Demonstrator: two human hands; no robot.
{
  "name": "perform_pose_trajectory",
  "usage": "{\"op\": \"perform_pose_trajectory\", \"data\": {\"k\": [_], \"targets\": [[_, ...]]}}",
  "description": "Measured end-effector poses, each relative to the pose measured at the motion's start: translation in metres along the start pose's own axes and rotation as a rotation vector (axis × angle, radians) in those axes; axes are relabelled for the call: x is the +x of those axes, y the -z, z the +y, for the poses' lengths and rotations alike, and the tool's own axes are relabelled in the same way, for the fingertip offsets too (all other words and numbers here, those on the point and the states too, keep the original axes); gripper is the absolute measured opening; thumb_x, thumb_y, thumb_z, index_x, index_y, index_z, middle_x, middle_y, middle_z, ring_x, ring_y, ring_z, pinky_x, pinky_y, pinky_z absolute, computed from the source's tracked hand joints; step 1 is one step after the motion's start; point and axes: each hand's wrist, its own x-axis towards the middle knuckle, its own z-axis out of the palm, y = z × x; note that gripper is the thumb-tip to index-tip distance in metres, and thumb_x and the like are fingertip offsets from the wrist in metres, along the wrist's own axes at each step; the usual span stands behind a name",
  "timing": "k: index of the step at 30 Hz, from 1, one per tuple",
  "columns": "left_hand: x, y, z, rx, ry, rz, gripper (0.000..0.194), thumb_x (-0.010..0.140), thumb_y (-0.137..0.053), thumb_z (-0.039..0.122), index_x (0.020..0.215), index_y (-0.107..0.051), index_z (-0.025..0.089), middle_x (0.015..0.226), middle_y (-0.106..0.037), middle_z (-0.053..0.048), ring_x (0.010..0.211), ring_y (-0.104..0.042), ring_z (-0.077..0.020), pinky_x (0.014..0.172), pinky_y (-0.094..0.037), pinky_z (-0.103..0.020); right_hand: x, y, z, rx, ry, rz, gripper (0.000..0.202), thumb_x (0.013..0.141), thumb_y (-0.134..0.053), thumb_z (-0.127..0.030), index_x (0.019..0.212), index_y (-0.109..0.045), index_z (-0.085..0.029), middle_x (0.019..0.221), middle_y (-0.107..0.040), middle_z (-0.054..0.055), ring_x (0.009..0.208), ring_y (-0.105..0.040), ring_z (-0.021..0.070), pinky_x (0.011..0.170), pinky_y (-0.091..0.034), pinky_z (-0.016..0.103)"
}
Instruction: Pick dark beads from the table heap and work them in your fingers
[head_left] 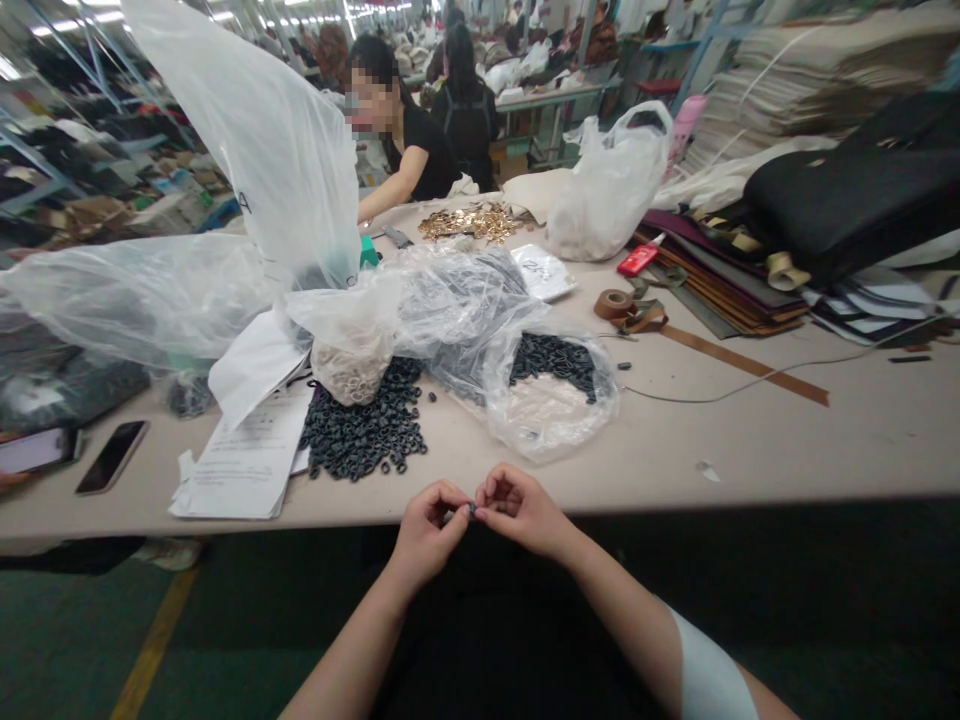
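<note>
Both forearms angle inward; the left hand [429, 525] and right hand [517, 508] meet fingertip to fingertip, fingers curled and pinching.

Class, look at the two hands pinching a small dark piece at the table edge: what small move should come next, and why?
Probably the left hand and right hand should press the small dark piece together between the fingertips, since both already pinch it, with the loose pile of dark rings lying just ahead on the table.
</note>
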Motion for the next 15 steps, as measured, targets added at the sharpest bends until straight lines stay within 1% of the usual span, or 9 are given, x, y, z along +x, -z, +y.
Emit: {"op": "perform_pose_trajectory", "data": {"k": [3,6,9,11,13,15], "targets": [[-0.001,0.000,0.000,0.060,-0.024,0.007,0.013,0.091,-0.069,0.027,0.085,-0.065,0.015,0.084,-0.067,-0.006,0.081,-0.064,-0.0176,0.075,-0.052,-0.029,0.001,-0.002,0.000,-0.016,0.018,-0.009,0.037,0.086,-0.082,-0.037,0.091,-0.050,-0.020,0.091,-0.065,0.002,0.080,-0.061,0.0145,0.075,-0.050,0.028],[-0.002,-0.001,0.004,0.179,-0.088,0.022,0.012,0.092,-0.068,0.024,0.083,-0.065,0.016,0.082,-0.067,-0.005,0.079,-0.064,-0.0173,0.073,-0.050,-0.029,0.000,-0.007,0.000,-0.034,0.064,-0.003,0.037,0.087,-0.079,-0.033,0.089,-0.045,-0.022,0.088,-0.062,0.000,0.078,-0.057,0.0140,0.074,-0.047,0.028],[-0.002,-0.001,0.009,0.293,-0.186,0.038,0.011,0.092,-0.066,0.021,0.082,-0.063,0.017,0.082,-0.068,-0.005,0.079,-0.064,-0.0180,0.074,-0.050,-0.030,0.000,-0.015,0.005,-0.036,0.126,0.062,0.041,0.086,-0.077,-0.031,0.085,-0.037,-0.024,0.084,-0.058,-0.001,0.078,-0.055,0.0148,0.074,-0.046,0.028],[-0.002,-0.002,0.010,0.343,-0.242,0.027,0.009,0.093,-0.064,0.020,0.084,-0.063,0.017,0.085,-0.068,-0.006,0.083,-0.065,-0.0190,0.078,-0.051,-0.031,0.000,-0.020,0.009,-0.048,0.165,0.109,0.040,0.086,-0.074,-0.030,0.083,-0.034,-0.024,0.083,-0.056,-0.002,0.077,-0.054,0.0149,0.073,-0.047,0.029],[-0.002,-0.002,0.008,0.352,-0.245,0.010,0.005,0.095,-0.062,0.020,0.090,-0.064,0.017,0.091,-0.069,-0.007,0.088,-0.066,-0.0198,0.082,-0.052,-0.032,0.001,-0.024,0.013,-0.073,0.203,0.156,0.037,0.086,-0.071,-0.027,0.084,-0.034,-0.025,0.084,-0.056,-0.002,0.075,-0.053,0.0149,0.073,-0.047,0.029],[-0.003,-0.003,0.003,0.291,-0.178,0.015,0.008,0.096,-0.062,0.024,0.098,-0.065,0.017,0.095,-0.070,-0.008,0.091,-0.067,-0.0198,0.084,-0.054,-0.032,0.002,-0.027,0.014,-0.116,0.232,0.202,0.034,0.085,-0.068,-0.025,0.085,-0.034,-0.025,0.084,-0.055,-0.002,0.074,-0.053,0.0149,0.072,-0.047,0.029]]}}
